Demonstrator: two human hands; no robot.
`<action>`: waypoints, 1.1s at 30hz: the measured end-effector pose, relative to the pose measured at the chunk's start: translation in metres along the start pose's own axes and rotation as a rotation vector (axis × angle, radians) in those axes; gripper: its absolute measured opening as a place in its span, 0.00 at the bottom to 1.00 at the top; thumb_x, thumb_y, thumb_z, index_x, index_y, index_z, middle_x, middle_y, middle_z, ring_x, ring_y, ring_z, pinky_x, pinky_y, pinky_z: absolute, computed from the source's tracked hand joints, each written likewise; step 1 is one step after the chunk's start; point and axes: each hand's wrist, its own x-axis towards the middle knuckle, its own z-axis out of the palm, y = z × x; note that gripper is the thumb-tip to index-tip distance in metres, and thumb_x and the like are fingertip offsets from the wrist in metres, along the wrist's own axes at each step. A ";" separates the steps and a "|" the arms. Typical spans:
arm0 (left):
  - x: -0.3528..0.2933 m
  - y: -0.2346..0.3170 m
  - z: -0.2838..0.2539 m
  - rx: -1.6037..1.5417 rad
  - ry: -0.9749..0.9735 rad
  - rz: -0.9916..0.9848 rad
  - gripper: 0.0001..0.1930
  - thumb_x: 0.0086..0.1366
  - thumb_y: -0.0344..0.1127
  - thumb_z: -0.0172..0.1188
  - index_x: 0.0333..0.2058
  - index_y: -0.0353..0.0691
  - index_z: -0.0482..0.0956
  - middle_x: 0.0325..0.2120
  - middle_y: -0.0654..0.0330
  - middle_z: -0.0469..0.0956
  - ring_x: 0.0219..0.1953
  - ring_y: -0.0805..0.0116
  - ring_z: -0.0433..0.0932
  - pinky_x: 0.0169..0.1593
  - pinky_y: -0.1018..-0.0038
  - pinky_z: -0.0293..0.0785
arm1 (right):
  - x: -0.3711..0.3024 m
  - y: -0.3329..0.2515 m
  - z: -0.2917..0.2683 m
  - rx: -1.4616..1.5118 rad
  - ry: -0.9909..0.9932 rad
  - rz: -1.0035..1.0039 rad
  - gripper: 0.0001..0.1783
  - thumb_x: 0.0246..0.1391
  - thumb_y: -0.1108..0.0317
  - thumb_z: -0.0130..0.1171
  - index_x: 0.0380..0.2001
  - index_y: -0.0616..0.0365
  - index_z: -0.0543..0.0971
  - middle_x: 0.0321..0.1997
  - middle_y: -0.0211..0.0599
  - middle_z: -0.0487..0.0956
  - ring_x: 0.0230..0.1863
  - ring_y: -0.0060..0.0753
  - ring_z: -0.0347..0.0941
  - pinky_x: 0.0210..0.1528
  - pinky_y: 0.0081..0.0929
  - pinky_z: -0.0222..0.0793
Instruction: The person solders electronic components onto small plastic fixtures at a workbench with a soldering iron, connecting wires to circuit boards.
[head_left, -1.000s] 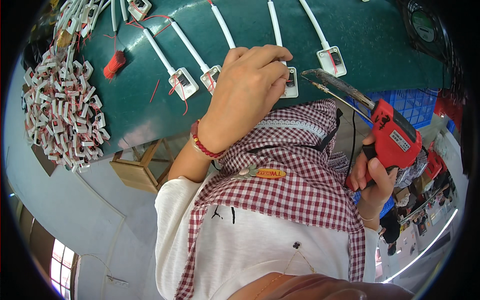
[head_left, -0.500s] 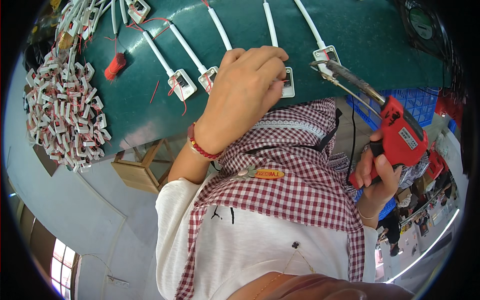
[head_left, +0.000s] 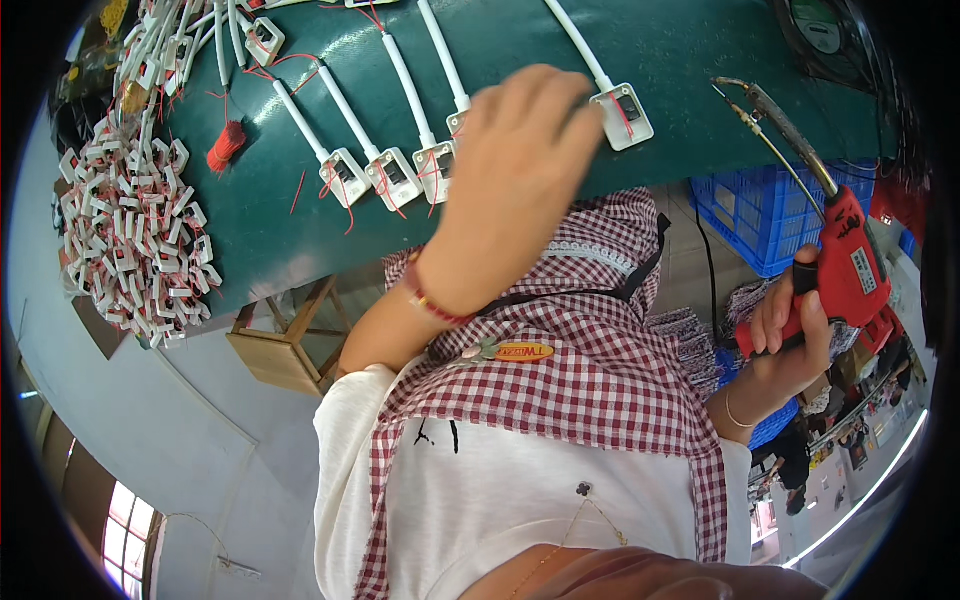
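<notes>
My right hand [head_left: 785, 320] is closed around the handle of a red soldering gun [head_left: 855, 265]. The gun's metal tip and thin feed tube point up over the table's right part, apart from the parts there. Blurred by motion, my left hand [head_left: 520, 175] hangs over the row of parts, its fingertips near the rightmost white plastic housing [head_left: 622, 118]. Whether those fingers hold anything is hidden. That housing has a white tube, a black piece and a red wire. Left of my hand lie similar housings [head_left: 393, 180] with red wires, one partly covered by the hand.
A big heap of small white housings [head_left: 135, 235] covers the left end of the green table [head_left: 270, 240]. A red wire bundle [head_left: 226, 147] lies beside it. At the far right sits a dark round device [head_left: 825, 35]. A blue crate [head_left: 745, 225] stands below the table edge.
The soldering gun has moved right, its tip away from the rightmost housing. My left hand has left the housing it was over and reached toward the rightmost one. The view has shifted slightly.
</notes>
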 end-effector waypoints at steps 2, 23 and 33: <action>0.016 0.004 0.025 -0.053 0.086 0.211 0.16 0.49 0.28 0.59 0.40 0.43 0.73 0.43 0.64 0.73 0.48 0.63 0.70 0.49 0.65 0.65 | 0.001 -0.001 -0.001 0.008 0.002 -0.008 0.23 0.56 0.67 0.48 0.50 0.74 0.62 0.18 0.35 0.68 0.09 0.16 0.56 0.09 0.17 0.58; 0.043 -0.022 0.037 0.241 0.013 0.638 0.06 0.49 0.30 0.55 0.28 0.40 0.71 0.27 0.62 0.68 0.32 0.67 0.71 0.37 0.75 0.73 | 0.010 0.011 -0.012 0.162 -0.073 -0.008 0.21 0.59 0.69 0.45 0.52 0.72 0.61 0.20 0.36 0.67 0.11 0.17 0.57 0.12 0.15 0.58; 0.012 -0.010 0.018 0.068 -0.100 0.376 0.06 0.54 0.28 0.55 0.33 0.40 0.72 0.49 0.57 0.74 0.54 0.58 0.72 0.46 0.69 0.76 | 0.012 0.015 -0.021 0.190 -0.107 -0.007 0.21 0.57 0.68 0.47 0.50 0.73 0.62 0.19 0.37 0.67 0.10 0.18 0.56 0.11 0.17 0.58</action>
